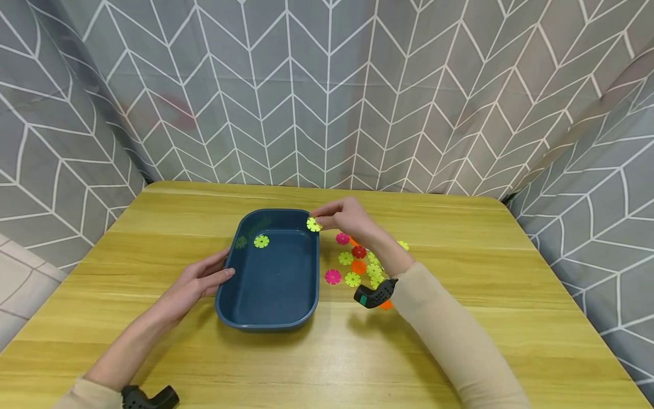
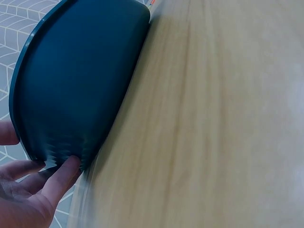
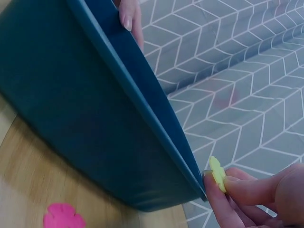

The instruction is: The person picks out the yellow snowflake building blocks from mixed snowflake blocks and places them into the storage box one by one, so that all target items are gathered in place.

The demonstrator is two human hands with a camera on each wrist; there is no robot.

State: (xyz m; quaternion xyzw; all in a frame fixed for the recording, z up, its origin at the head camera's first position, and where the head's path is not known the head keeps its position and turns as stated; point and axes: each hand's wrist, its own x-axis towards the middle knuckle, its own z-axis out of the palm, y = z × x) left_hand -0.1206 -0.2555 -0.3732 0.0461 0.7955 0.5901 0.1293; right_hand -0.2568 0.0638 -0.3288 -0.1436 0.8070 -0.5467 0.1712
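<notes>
Right hand (image 1: 349,218) pinching a round yellow disc (image 1: 313,224) at the far right corner of the blue bin (image 1: 276,289).

From the head view I'm seeing the disc's notched face; the right wrist view is showing it nearly edge-on, between thumb and finger. The bin's long axis is running from the wearer's side toward the curtain (image 1: 306,113). Left hand (image 1: 196,284) is gripping the bin's left wall, thumb over the rim; the left wrist view is revealing fingers against the outside, largely hidden from the head. Inside, a lone disc (image 1: 261,241), also yellow, is lying toward the far end. Pink, red, orange and yellow loose discs (image 1: 359,251) are lying on the table (image 1: 511,295), right of the bin.
</notes>
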